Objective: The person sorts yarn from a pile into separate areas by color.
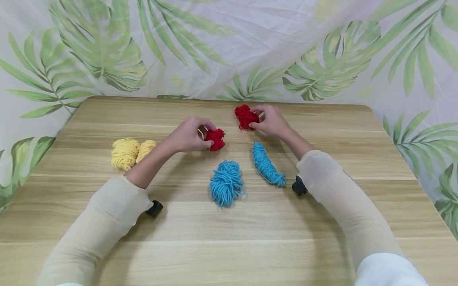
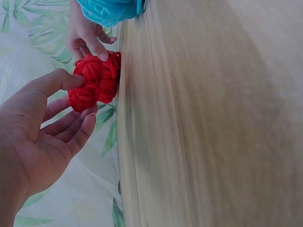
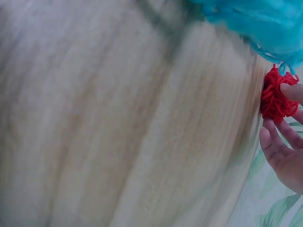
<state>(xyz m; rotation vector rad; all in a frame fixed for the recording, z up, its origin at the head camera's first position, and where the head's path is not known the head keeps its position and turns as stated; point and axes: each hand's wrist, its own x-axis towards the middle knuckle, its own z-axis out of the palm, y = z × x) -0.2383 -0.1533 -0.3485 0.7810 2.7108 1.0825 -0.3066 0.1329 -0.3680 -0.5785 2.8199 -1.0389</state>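
Between thumb and fingers, my left hand (image 1: 190, 135) pinches a small red yarn bundle (image 1: 216, 139) near the middle of the table. Farther back and to the right, my right hand (image 1: 271, 120) grips another red yarn bundle (image 1: 245, 117) by its right side. The left wrist view shows the left thumb pressed on the red yarn (image 2: 84, 97), fingertips beneath it. In the right wrist view the red yarn (image 3: 277, 97) sits at the right edge, with the thumb over it. In front of the hands lie a plump blue yarn bundle (image 1: 226, 184) and a longer, twisted blue yarn bundle (image 1: 268, 165).
Two yellow yarn bundles, a larger one (image 1: 125, 153) and a smaller one (image 1: 145, 149), lie side by side at the left, the smaller partly behind the left forearm. The wooden table (image 1: 229, 258) ends at a leaf-patterned cloth (image 1: 214, 47) behind. Both wrists carry a black camera piece.
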